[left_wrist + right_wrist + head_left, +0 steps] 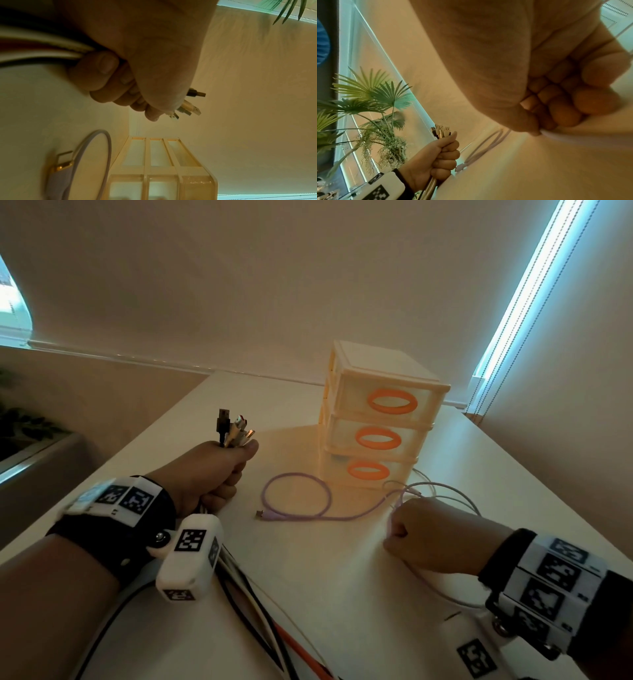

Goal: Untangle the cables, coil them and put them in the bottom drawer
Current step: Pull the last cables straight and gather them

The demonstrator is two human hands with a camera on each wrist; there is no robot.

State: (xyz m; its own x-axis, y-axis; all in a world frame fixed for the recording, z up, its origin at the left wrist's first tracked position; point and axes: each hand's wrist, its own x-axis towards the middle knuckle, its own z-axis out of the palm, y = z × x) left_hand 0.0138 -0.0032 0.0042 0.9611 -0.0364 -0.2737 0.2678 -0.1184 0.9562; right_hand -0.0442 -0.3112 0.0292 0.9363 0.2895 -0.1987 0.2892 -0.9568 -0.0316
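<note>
- At the bottom of the head view, black, white and orange cables (260, 611) run up the table (342, 594) into the left hand (209, 477). Only this view shows how far they trail.
- The left hand is a tight fist around this bunch of cables, left of the middle of the frame. The plugs (233, 428) stick up out of the top of the fist.
- The left wrist view shows the curled fingers (101, 70) up close, squeezed on the cables, with the plugs (188, 106) poking out past the thumb.
- The right hand (435, 535) sits at the lower right of the head view, with its knuckles facing away. From here you cannot see what is in it.
- The right wrist view shows more: the fingers (563, 108) are curled shut, and a thin pale cable (556, 135) comes out from under them. The left hand (436, 159) shows at the bottom, with a green plant (373, 108) behind it.
- A purple cable (308, 501) lies in a loop on the table between the two hands, its plug end loose.
- Thin white cable (452, 494) loops just past the right hand.
- Farther back, in the middle of the head view, stands the cream drawer box (380, 419). All three drawers look closed, and the bottom drawer (368, 470) has an orange ring handle.
</note>
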